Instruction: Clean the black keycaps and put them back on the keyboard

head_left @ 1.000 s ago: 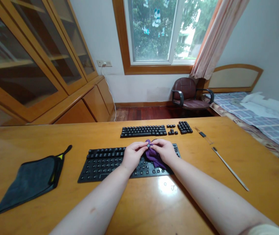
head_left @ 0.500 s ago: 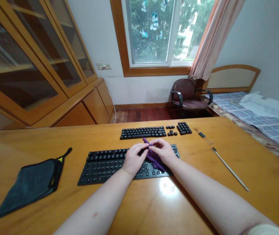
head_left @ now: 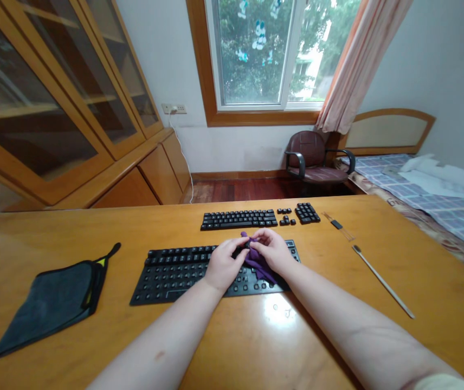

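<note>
Since a moment ago the hands have barely shifted, the purple cloth now bunched tighter between them. Above the black keyboard base (head_left: 211, 268) lying lengthwise across the wooden desk (head_left: 256, 341), the left hand (head_left: 224, 264) pinches a small dark keycap (head_left: 247, 245) against the crumpled purple cloth (head_left: 256, 260), seemingly to wipe it. The right hand (head_left: 271, 250) is closed around that cloth; which way the keycap faces I cannot tell.

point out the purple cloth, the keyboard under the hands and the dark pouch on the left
purple cloth (head_left: 258, 262): head view, on the fold showing under the right hand
keyboard (head_left: 175, 273): head view, on the bare left half of its keys
dark pouch (head_left: 53, 300): head view, on the middle of its flat face
</note>
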{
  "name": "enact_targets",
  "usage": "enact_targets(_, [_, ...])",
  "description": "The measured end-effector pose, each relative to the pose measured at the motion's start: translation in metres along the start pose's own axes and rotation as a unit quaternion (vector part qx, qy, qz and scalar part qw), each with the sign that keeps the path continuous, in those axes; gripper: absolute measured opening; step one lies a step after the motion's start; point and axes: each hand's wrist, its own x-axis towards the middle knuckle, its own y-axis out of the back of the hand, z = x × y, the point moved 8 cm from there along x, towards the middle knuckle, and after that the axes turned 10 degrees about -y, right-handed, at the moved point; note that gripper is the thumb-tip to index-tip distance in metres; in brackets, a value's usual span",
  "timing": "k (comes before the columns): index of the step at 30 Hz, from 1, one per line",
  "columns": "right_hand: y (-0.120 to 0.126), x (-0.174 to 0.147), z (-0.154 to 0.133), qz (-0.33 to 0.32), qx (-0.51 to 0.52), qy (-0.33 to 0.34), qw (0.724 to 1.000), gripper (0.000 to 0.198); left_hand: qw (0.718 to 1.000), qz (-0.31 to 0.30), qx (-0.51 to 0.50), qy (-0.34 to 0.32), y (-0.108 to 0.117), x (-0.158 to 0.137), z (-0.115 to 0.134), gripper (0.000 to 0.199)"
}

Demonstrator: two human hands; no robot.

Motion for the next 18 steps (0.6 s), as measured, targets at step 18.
enact_targets(18, [0.007, 0.002, 0.000, 0.034, 0.031, -0.023, 0.999, 0.029, 0.993, 0.027, -0.089, 0.075, -0.004, -0.004, -0.017, 0.022])
